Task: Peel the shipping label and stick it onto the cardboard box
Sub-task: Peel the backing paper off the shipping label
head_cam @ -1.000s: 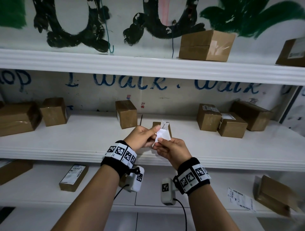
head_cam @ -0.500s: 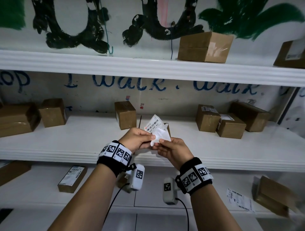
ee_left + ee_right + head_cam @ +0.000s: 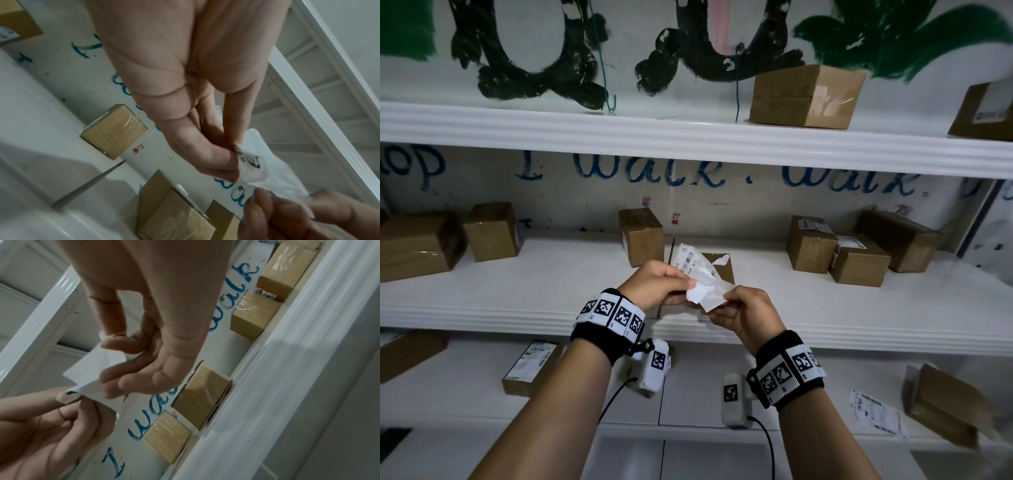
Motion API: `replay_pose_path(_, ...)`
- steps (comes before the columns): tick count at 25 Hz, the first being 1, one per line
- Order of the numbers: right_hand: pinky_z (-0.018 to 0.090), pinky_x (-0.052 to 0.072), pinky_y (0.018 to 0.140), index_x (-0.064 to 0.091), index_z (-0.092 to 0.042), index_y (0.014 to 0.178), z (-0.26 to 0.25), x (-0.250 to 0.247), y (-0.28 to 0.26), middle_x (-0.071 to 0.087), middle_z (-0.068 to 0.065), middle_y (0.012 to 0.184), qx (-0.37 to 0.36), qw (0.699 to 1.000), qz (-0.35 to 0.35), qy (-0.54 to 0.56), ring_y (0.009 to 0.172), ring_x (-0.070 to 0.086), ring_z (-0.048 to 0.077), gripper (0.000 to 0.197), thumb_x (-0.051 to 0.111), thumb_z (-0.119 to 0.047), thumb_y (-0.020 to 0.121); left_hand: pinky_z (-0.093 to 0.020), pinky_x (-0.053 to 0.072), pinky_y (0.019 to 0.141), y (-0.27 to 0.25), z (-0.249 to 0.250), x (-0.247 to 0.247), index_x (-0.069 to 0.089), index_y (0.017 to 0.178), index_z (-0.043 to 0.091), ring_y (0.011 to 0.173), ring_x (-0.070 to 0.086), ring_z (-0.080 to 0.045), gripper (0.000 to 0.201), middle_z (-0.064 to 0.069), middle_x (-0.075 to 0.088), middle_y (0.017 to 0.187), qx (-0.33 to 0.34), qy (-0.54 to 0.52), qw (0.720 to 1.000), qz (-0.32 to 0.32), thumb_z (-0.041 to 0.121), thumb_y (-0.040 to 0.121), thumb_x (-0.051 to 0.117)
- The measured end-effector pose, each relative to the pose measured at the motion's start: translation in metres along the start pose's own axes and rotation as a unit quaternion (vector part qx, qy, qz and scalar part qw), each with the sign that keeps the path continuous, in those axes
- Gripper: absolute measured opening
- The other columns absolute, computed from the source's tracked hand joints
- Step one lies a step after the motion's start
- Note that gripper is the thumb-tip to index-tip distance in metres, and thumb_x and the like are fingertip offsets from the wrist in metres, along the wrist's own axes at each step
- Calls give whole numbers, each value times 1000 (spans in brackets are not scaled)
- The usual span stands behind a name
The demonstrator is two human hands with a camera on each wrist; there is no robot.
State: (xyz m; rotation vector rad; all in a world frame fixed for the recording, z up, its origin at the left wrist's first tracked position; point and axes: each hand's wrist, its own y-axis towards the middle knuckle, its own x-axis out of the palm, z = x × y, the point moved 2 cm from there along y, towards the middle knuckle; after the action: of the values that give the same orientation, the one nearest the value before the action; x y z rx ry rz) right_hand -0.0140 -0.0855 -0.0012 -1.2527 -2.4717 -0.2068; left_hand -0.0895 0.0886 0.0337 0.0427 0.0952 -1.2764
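Label [image 3: 692, 265] pinched by left hand [image 3: 654, 284]; right hand [image 3: 743, 313] apparently grips backing [image 3: 710, 296].

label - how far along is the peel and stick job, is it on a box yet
Not on a box yet. Done: the peel is started, and the printed label is partly lifted off its white backing. In hand: the left hand pinches the label while the right hand pinches the backing, both held above the shelf. Left: finish the peel and stick the label on a box.
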Motion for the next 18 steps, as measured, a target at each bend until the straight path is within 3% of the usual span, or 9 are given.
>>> replay_pose_path(2, 37, 57, 63, 60, 8, 96, 0, 2, -3, 68, 24, 77, -5, 999, 24, -35, 72, 70, 39, 19, 53, -6, 86, -49, 51, 93, -3, 0, 5, 74, 79, -9, 91, 62, -38, 13, -43, 67, 106, -2, 23, 1000, 7, -2, 89, 68)
replay_pose_path(3, 36, 57, 62, 61, 4, 90, 1, 4, -5, 68, 19, 70, -12, 998, 32, -57, 69, 71, 37, 14, 52, -7, 92, -46, 55, 91, -4, 1, 9, 73, 80, -9, 85, 67, -34, 14, -36, 70, 96, -1, 49, 999, 11, -2, 90, 66)
replay_pose_path(5, 33, 54, 59, 60, -3, 82, 3, 8, -7, 67, 15, 65, -31, 993, 48, -99, 61, 70, 31, 22, 49, -10, 100, -30, 63, 70, -7, -1, 18, 71, 78, -4, 64, 71, -18, 18, -17, 69, 72, 12, 78, 997, 3, -2, 93, 62)
replay_pose_path(8, 30, 51, 54, 60, 2, 86, 9, 11, -6, 67, 20, 72, -59, 984, 76, -151, 54, 65, 25, 25, 41, -7, 100, -14, 51, 53, -15, -3, 29, 69, 73, 0, 49, 62, -5, 25, 2, 65, 55, 39, 90, 995, -17, -2, 95, 59)
replay_pose_path(10, 31, 51, 53, 60, 4, 85, 10, 9, -6, 67, 21, 72, -79, 979, 92, -165, 52, 60, 26, 28, 36, -5, 98, -13, 51, 54, -18, -5, 33, 69, 80, -1, 52, 63, -2, 21, 1, 67, 61, 60, 93, 994, -27, 1, 98, 57)
replay_pose_path(12, 33, 54, 54, 62, 1, 84, 8, 6, -9, 67, 17, 69, -89, 983, 94, -129, 53, 60, 26, 33, 33, -5, 98, -26, 61, 70, -18, -8, 35, 64, 105, 3, 70, 71, -15, 9, -15, 72, 85, 60, 41, 997, -22, 3, 98, 57)
replay_pose_path(13, 35, 55, 57, 64, 1, 86, 7, 5, -10, 68, 16, 67, -83, 989, 86, -90, 54, 60, 25, 35, 31, -4, 98, -34, 63, 76, -17, -10, 33, 57, 112, 12, 75, 72, -23, 17, -21, 72, 93, 61, 2, 998, -14, 3, 98, 58)
replay_pose_path(15, 38, 55, 61, 65, 3, 89, 5, 4, -14, 65, 13, 60, -66, 995, 70, -24, 53, 59, 24, 38, 29, -3, 97, -33, 62, 72, -15, -10, 32, 50, 109, 22, 71, 71, -23, 26, -21, 72, 92, 71, -32, 997, -22, 0, 97, 57)
replay_pose_path(18, 37, 51, 62, 63, 3, 81, 5, 4, -15, 57, 8, 49, -53, 996, 71, 22, 51, 53, 25, 36, 30, -3, 96, -23, 59, 63, -18, -7, 34, 64, 96, 9, 67, 69, -18, 19, -17, 68, 91, 81, -40, 995, -40, -6, 98, 53)
